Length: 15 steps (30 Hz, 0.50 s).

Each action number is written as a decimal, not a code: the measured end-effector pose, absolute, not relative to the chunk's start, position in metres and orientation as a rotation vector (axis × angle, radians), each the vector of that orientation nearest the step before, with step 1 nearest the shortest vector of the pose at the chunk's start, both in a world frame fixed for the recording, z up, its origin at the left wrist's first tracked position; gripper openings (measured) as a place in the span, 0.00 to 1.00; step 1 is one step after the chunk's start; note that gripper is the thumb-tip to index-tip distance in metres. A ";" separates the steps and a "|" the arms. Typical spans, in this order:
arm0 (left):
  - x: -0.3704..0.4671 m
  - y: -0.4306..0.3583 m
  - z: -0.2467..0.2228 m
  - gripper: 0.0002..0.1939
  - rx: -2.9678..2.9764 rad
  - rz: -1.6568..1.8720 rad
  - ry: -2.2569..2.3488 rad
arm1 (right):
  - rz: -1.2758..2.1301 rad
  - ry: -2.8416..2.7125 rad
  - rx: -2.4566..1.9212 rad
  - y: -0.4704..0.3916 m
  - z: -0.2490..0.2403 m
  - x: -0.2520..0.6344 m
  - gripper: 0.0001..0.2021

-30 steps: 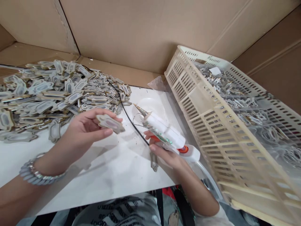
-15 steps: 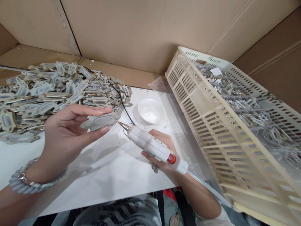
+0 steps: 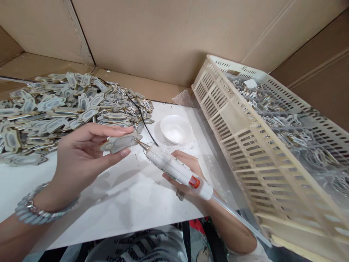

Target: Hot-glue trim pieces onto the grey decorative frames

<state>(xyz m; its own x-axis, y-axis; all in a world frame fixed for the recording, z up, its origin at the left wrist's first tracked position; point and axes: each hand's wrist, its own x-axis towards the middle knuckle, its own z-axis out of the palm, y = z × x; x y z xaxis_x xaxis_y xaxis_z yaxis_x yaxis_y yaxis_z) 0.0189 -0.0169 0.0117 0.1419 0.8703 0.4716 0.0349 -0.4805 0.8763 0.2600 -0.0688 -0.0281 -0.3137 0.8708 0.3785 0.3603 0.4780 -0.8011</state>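
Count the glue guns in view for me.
1: the white glue gun in the right hand, its nozzle by the grey piece in the left hand. Any under the pile would be hidden.

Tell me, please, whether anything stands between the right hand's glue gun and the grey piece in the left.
Nothing visible does: the glue gun in the right hand has its nozzle at one end of the grey piece, clear of the left hand.

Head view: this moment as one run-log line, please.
left hand: holds grey piece | right hand: holds white glue gun | nozzle: at piece's end | beyond gun: white bowl
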 end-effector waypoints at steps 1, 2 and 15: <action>0.019 -0.017 0.012 0.14 1.689 1.430 0.881 | 0.763 -1.888 -1.030 -0.069 -0.028 0.260 0.06; 0.019 -0.017 0.012 0.14 1.699 1.435 0.879 | 0.762 -1.891 -1.036 -0.069 -0.029 0.260 0.06; 0.018 -0.015 0.011 0.15 1.717 1.464 0.859 | 0.785 -1.849 -1.014 -0.069 -0.027 0.258 0.08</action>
<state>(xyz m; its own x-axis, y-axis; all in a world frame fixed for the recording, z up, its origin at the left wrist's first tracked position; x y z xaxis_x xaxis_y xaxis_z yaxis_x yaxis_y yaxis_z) 0.0181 -0.0148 0.0106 0.1368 0.8451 0.5168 0.0390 -0.5259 0.8497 0.2578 -0.0688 -0.0274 -0.2976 0.8743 0.3835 0.3312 0.4713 -0.8174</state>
